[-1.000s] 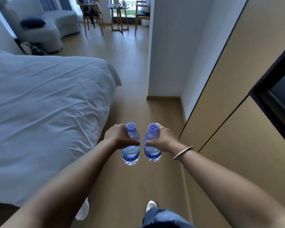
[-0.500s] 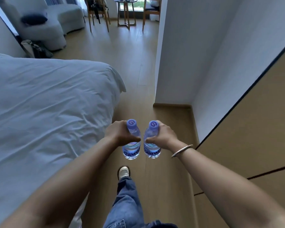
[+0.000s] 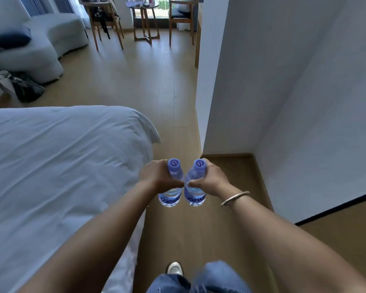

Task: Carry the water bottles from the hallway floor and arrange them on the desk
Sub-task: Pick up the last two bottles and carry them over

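I carry two small clear water bottles with purple caps and blue labels, upright, side by side in front of me above the wooden floor. My left hand (image 3: 156,176) grips the left bottle (image 3: 171,196) around its upper body. My right hand (image 3: 209,178) grips the right bottle (image 3: 194,196) the same way; a metal bangle sits on that wrist. The two bottles almost touch. A thin wooden edge (image 3: 197,39) shows past the wall corner at the far right; I cannot tell if it is the desk.
A bed with a white duvet (image 3: 61,166) fills the left. A white wall corner (image 3: 201,102) juts in on the right, leaving a wooden floor passage (image 3: 173,102) between. Ahead stand a small round table (image 3: 145,9), two wooden chairs and a pale sofa (image 3: 36,45). A wooden panel (image 3: 347,229) lies at lower right.
I have walked forward along the passage: the bed corner and wall corner came nearer, the wooden panel slid back at right. Both hands keep the same grip on the bottles.
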